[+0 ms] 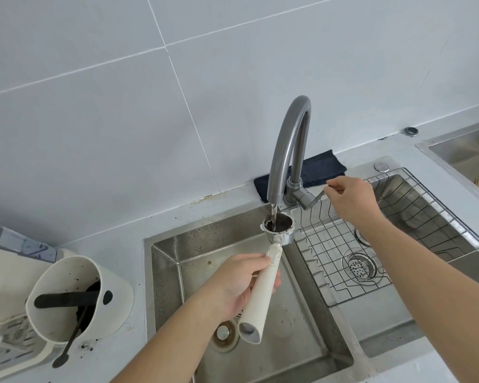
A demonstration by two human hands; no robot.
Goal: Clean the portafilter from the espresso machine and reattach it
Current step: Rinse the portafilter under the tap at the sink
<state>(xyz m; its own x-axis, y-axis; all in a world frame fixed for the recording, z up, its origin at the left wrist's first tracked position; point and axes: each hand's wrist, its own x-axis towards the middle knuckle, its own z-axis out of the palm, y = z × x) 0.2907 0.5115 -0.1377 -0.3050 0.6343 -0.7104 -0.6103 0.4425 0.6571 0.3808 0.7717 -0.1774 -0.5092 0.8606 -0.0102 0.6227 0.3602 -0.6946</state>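
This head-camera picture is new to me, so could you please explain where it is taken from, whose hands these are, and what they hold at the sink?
The picture comes from a wide-angle camera worn on a person's head, looking forward and down, so the two bare arms are the wearer's own. The left hand grips the cream handle of a portafilter, the metal coffee basket from an espresso machine. It is held over the sink under the faucet, and water runs into its dark, coffee-stained basket. The right hand pinches the faucet lever. A wire rack sits over the right-hand basin. On the counter at the left stands a white knock box with coffee grounds in it.
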